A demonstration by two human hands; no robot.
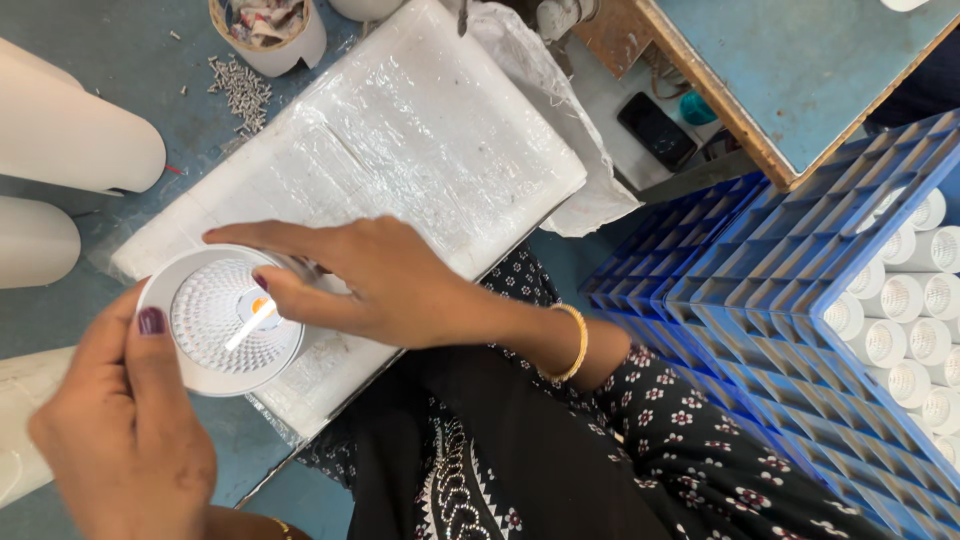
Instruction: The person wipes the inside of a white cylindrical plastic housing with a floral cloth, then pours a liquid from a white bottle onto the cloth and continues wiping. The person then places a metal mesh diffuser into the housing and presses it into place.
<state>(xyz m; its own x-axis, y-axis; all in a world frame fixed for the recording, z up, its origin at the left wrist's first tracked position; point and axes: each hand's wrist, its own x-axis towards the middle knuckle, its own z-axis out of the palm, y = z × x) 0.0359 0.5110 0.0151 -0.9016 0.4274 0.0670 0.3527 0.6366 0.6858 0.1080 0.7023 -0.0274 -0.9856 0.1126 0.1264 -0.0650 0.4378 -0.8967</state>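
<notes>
Left hand wrapped round the white round lamp housing, holding it face-up over the plastic-wrapped foam slab. Right hand pinching a thin white stick, tip down in the ribbed reflector's centre. Off right, blue divided crates stocked with more white housings.

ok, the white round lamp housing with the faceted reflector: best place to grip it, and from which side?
Probably by its smooth outer wall, from the side. The lamp housing stands with its open mouth up, and the reflector is recessed inside, so a grip across the rim's outside keeps fingers off it. The left hand already holds it that way, while the right hand works a small white stick inside.
</notes>
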